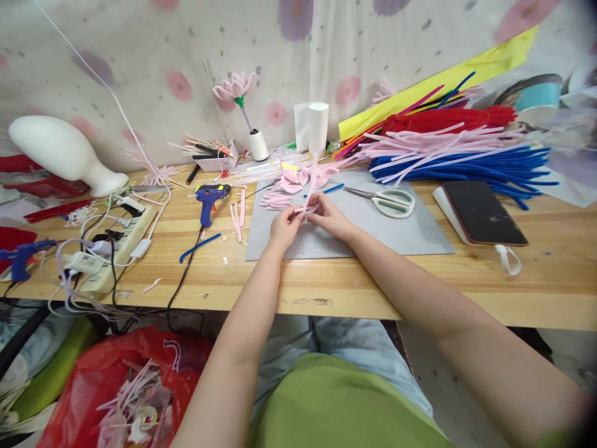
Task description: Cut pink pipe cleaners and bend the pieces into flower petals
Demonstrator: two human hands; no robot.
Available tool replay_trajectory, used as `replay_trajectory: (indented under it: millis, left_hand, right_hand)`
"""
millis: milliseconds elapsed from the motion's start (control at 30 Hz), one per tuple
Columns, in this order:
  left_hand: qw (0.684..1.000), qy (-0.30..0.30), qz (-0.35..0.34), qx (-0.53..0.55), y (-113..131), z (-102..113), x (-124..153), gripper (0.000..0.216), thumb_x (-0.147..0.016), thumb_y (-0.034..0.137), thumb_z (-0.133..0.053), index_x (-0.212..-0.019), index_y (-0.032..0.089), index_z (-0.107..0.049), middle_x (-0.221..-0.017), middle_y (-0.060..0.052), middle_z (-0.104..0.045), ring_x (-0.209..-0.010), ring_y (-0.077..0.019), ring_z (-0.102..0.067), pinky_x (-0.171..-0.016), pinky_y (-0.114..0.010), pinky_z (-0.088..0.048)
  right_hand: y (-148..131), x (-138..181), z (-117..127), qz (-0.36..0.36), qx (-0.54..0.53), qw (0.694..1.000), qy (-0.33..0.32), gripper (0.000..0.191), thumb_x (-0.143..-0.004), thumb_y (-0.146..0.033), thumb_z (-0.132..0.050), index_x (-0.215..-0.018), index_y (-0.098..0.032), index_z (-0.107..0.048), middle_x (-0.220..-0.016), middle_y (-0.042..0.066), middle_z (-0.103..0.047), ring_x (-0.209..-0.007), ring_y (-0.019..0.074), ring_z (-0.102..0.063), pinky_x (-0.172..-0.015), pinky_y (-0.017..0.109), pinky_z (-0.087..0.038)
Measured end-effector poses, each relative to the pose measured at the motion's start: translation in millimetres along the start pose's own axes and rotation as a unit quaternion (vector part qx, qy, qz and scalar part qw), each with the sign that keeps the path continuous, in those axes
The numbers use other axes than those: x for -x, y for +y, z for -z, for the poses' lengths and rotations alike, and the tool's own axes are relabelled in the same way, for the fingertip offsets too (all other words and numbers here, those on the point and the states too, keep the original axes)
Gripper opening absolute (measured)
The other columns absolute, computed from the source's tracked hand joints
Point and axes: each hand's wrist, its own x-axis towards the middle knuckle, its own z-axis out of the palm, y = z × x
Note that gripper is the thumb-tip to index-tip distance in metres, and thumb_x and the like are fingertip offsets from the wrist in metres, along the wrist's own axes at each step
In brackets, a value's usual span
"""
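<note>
My left hand (285, 226) and my right hand (328, 216) come together over the grey cutting mat (387, 239), both closed on a pale pink pipe cleaner (313, 186) that sticks up between them. Just beyond my fingers lie looped pink pipe-cleaner petals (291, 179) and, to the left, short cut pink pieces (276, 200). Scissors with pale green handles (394, 203) rest on the mat to the right of my right hand. A short blue pipe cleaner (330, 189) lies near their tips. My fingertips partly hide where the strip is gripped.
A blue glue gun (206, 205) with its cord lies left of the mat. Bundles of blue (448, 163), pink and red pipe cleaners are heaped at back right, behind a phone (485, 211). A power strip (124, 246) sits left; a red waste bag (93, 386) is below the table.
</note>
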Motion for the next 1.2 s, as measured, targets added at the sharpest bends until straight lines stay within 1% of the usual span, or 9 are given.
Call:
replay_trajectory:
  millis: [133,233,300,433,600,800,933,1000,1200]
  left_hand:
    - [0.999,-0.004,-0.011,-0.048,8,1,3,0.023,-0.078,0.033,-0.058,-0.095,0.020,-0.067,-0.079,-0.002,-0.067,-0.064,-0.0118,-0.056,-0.061,-0.022,-0.041]
    - [0.994,-0.002,-0.028,-0.102,15,1,6,0.024,-0.084,0.033,-0.050,-0.091,0.020,-0.068,-0.081,-0.003,-0.068,-0.072,-0.0138,-0.058,-0.067,-0.024,-0.042]
    - [0.989,0.004,-0.038,-0.144,19,2,7,0.024,-0.084,0.031,-0.048,-0.088,0.019,-0.069,-0.082,-0.004,-0.068,-0.076,-0.0150,-0.059,-0.069,-0.024,-0.041]
    - [0.979,-0.007,-0.055,-0.198,23,4,9,0.024,-0.084,0.030,-0.048,-0.082,0.019,-0.070,-0.082,-0.005,-0.068,-0.077,-0.0152,-0.058,-0.070,-0.025,-0.041]
    - [0.987,-0.009,-0.033,-0.155,22,1,9,0.023,-0.082,0.032,-0.052,-0.084,0.018,-0.070,-0.081,-0.004,-0.068,-0.071,-0.0134,-0.058,-0.067,-0.024,-0.042]
    - [0.991,0.066,-0.005,-0.116,22,0,5,0.015,-0.078,0.027,-0.058,-0.078,0.017,-0.069,-0.078,-0.004,-0.069,-0.070,-0.0132,-0.059,-0.066,-0.024,-0.043]
    - [0.989,0.110,0.013,-0.097,25,1,4,0.013,-0.077,0.024,-0.058,-0.077,0.018,-0.070,-0.078,-0.003,-0.069,-0.071,-0.0132,-0.059,-0.068,-0.024,-0.044]
    - [0.989,0.114,0.017,-0.090,26,1,5,0.012,-0.076,0.024,-0.059,-0.077,0.018,-0.070,-0.077,-0.004,-0.069,-0.070,-0.0137,-0.059,-0.068,-0.024,-0.044]
    - [0.987,0.116,0.036,-0.105,25,2,6,0.012,-0.074,0.026,-0.061,-0.075,0.020,-0.072,-0.077,-0.003,-0.070,-0.069,-0.0155,-0.060,-0.067,-0.027,-0.043]
  right_hand:
    - [-4,0,4,-0.029,-0.026,0.999,0.007,0.028,-0.064,-0.031,-0.061,-0.087,-0.021,-0.048,-0.082,0.000,-0.054,-0.074,0.0141,-0.052,-0.069,0.029,-0.045]
    - [-10,0,6,-0.022,-0.036,0.999,0.010,0.027,-0.064,-0.033,-0.062,-0.086,-0.020,-0.054,-0.086,0.001,-0.058,-0.084,0.0162,-0.053,-0.079,0.031,-0.043]
    - [-12,0,6,-0.023,-0.069,0.997,0.006,0.026,-0.066,-0.034,-0.063,-0.086,-0.019,-0.057,-0.087,0.001,-0.060,-0.086,0.0164,-0.054,-0.084,0.033,-0.041]
    - [-12,0,4,-0.070,-0.149,0.986,0.032,0.027,-0.063,-0.038,-0.068,-0.077,-0.019,-0.057,-0.074,-0.002,-0.059,-0.071,0.0125,-0.054,-0.077,0.030,-0.043]
    - [-9,0,4,-0.090,-0.167,0.981,0.046,0.031,-0.056,-0.039,-0.073,-0.067,-0.020,-0.052,-0.064,-0.004,-0.055,-0.061,0.0102,-0.050,-0.066,0.027,-0.044]
    - [-9,-1,2,-0.086,-0.188,0.977,0.042,0.031,-0.057,-0.039,-0.073,-0.067,-0.019,-0.052,-0.067,-0.003,-0.058,-0.063,0.0099,-0.054,-0.070,0.027,-0.046]
    - [-5,-4,4,-0.113,-0.235,0.959,0.111,0.031,-0.060,-0.037,-0.071,-0.069,-0.019,-0.048,-0.075,-0.003,-0.062,-0.068,0.0097,-0.058,-0.074,0.028,-0.048]
    - [-4,-5,6,-0.129,-0.249,0.950,0.138,0.031,-0.061,-0.035,-0.070,-0.071,-0.020,-0.045,-0.076,-0.003,-0.063,-0.067,0.0096,-0.058,-0.074,0.030,-0.049]
    - [4,-8,5,-0.143,-0.206,0.955,0.160,0.031,-0.069,-0.040,-0.060,-0.078,-0.022,-0.037,-0.077,-0.002,-0.061,-0.067,0.0116,-0.060,-0.072,0.033,-0.051]
